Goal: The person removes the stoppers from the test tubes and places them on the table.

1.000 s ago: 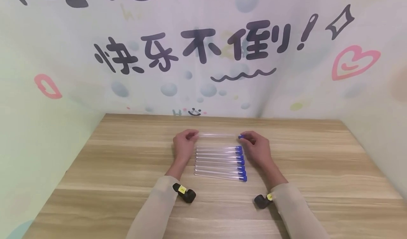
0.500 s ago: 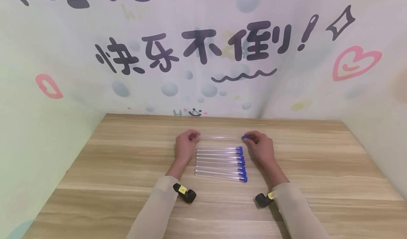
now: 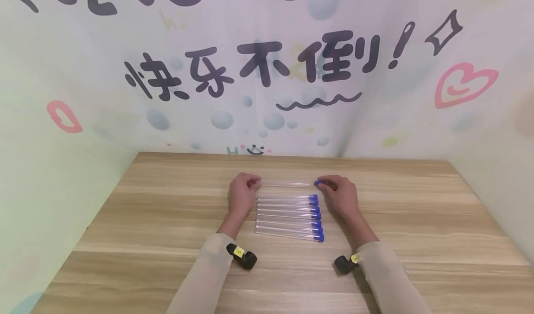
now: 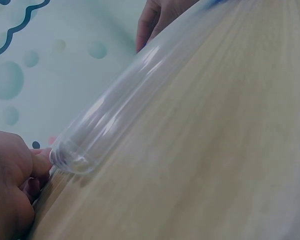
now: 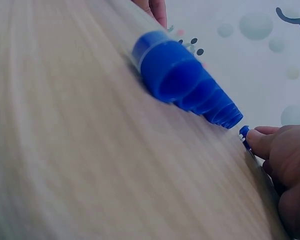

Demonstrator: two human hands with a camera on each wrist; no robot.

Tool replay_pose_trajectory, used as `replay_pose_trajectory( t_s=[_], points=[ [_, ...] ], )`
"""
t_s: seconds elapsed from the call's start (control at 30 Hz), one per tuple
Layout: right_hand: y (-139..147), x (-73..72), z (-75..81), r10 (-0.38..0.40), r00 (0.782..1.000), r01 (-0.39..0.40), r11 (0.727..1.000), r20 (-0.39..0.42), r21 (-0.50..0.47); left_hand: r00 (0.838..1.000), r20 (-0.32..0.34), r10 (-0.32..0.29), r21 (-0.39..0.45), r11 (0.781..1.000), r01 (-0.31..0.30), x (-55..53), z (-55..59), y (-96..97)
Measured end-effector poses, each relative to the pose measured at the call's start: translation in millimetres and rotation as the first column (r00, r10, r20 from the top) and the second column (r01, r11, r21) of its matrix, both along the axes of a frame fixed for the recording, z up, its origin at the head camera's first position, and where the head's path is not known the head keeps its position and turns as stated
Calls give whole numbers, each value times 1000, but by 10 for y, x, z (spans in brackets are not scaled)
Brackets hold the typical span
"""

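Between finger and thumb, my left hand (image 3: 243, 194) pinches the left end of a clear test tube (image 3: 285, 183). The tube lies crosswise, beyond a row of clear tubes (image 3: 285, 210) with blue caps. A small blue cap (image 3: 318, 182) is pinched by my right hand (image 3: 343, 197), at the tube's right end. Whether cap and tube touch is unclear. In the left wrist view, the rounded end of a near tube (image 4: 80, 155) hides part of the row. Several blue caps (image 5: 182, 75) line up in the right wrist view, left of the pinched cap (image 5: 245, 134).
Everything lies on a wood-grain table (image 3: 167, 212) against a printed wall sheet (image 3: 208, 110). A black wrist camera (image 3: 244, 257) sits on the left sleeve, and another wrist camera (image 3: 344, 264) on the right.
The held tube and cap have come slightly nearer the row of tubes. My right hand shifted a little right, then slightly back left. The row keeps its arrangement.
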State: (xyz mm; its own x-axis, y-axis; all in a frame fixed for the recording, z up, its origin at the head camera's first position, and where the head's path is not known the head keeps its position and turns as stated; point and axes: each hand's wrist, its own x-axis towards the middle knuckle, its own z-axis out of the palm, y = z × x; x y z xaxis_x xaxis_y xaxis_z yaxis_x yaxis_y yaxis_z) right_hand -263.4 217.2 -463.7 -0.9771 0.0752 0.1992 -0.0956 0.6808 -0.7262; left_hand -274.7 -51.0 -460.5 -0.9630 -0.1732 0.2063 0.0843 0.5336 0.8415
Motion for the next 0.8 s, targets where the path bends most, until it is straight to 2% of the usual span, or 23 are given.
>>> replay_pose_trajectory(
  t_s=[0.2,0.8],
  points=[
    [2,-9,-13,4,1000,-4,1000,-10,3,999,-32,-14,0,1000,14,-3,-5,9],
    [-7,0,-9,19,1000,-19,1000,6,-8,999,-36,-6,-25,1000,5,-14,-12,23]
  ],
)
